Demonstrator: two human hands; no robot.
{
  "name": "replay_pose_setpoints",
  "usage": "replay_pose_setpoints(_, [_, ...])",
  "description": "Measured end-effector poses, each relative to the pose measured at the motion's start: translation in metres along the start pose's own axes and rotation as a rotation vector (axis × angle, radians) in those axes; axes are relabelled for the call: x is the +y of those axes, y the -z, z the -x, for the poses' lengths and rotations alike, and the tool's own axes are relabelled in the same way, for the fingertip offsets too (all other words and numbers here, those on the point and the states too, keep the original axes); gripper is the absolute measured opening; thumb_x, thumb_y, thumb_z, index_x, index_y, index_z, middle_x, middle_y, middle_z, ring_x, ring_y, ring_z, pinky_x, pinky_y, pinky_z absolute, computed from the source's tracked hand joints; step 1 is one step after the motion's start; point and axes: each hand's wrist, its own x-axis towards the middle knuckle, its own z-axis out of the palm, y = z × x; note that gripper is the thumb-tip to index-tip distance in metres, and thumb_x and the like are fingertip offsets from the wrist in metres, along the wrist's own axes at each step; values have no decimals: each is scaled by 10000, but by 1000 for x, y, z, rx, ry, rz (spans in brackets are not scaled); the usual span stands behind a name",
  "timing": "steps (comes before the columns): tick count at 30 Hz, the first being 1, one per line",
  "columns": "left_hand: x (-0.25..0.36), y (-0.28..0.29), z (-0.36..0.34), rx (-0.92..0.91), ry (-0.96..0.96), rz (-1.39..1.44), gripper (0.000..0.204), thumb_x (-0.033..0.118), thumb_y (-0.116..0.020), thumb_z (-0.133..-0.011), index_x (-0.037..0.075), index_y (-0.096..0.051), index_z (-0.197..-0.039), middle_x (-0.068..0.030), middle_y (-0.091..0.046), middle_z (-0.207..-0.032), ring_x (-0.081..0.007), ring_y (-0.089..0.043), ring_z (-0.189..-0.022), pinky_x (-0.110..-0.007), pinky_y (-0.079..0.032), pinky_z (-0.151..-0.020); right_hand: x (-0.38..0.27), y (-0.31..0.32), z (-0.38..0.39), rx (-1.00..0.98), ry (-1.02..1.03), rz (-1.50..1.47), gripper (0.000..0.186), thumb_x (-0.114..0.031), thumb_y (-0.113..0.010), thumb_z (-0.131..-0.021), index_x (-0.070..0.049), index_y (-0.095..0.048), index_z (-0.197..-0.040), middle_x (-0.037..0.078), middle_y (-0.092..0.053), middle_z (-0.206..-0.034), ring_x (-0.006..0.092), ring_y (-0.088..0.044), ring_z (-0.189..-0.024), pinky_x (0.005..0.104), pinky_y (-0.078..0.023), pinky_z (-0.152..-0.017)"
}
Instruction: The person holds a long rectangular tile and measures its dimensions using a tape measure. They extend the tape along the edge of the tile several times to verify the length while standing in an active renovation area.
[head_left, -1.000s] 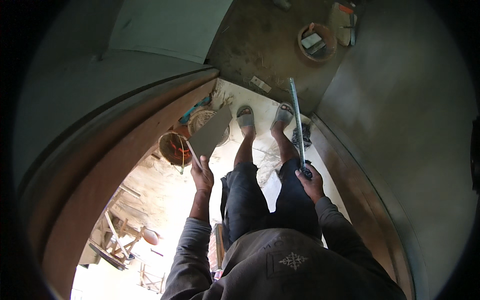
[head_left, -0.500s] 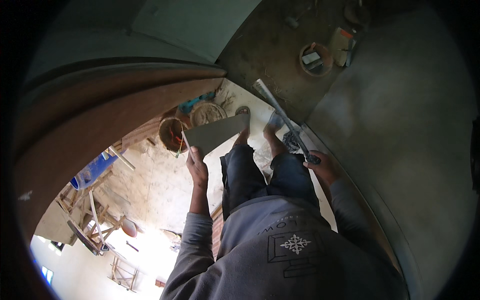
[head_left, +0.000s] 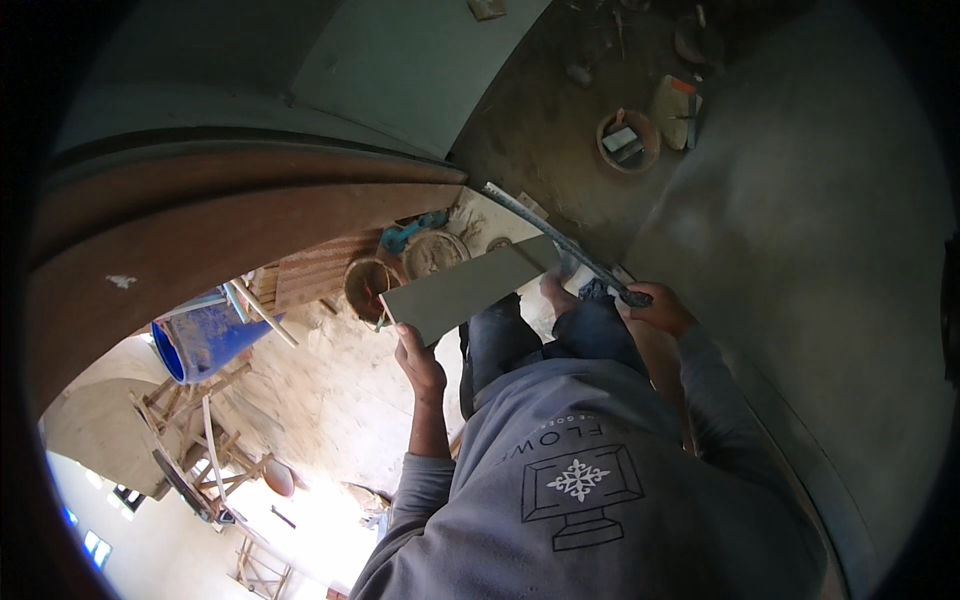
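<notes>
My left hand [head_left: 422,370] is closed on one edge of a flat, grey rectangular panel [head_left: 462,292], which looks like a tile or thin board. The panel is held in front of my legs, its far corner close to the bar. My right hand [head_left: 662,308] grips the dark end of a long, narrow grey bar [head_left: 560,240]. From there the bar slants up and left, passing just beyond the panel. Whether panel and bar touch, I cannot tell.
A brown door frame [head_left: 250,215] stands at the left, with a grey wall [head_left: 800,230] at the right. Buckets [head_left: 437,252], a blue barrel [head_left: 205,340] and wooden trestles [head_left: 215,455] are on the left floor. Ahead, a round tub [head_left: 650,160] holds blocks.
The panel has moved to the right, toward the bar, and shows more of its face. The bar has tipped lower and leftward. My hands still hold both, while the view has shifted.
</notes>
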Motion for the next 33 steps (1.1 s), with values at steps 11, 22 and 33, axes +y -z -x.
replay_pose_setpoints(11, [12, -34, 12, 47, 35, 107, 664, 520, -337, -982, -73, -432, -1266, -189, -519, -1202, -274, -558, -1103, -405, -486, -931, 26, 32, 6, 43, -79, -73, 625, -261, -806, -694, 10, -579, -1209, 149, -637, -1116, 232, -597, -1044, 320, -444, -931])
replay_pose_setpoints(22, [26, -40, -35, 98, -139, -71, 435, 351, -422, -1003, -48, -593, -987, -68, -606, -899, -119, -522, -849, -263, -420, -775, -33, 57, -64, 11, -11, -27, 528, -222, -800, -712, 14, -606, -1142, 88, -631, -980, 169, -591, -891, 300, -456, -809])
replay_pose_setpoints(33, [-3, -79, -69, 573, -256, 80, 373, 352, -555, -952, -15, -607, -908, -4, -563, -768, -87, -481, -702, -245, -393, -633, -117, 127, -190, -122, -18, 144, 519, -202, -762, -759, 23, -572, -1186, 30, -582, -733, 89, -508, -562, 243, -398, -493])
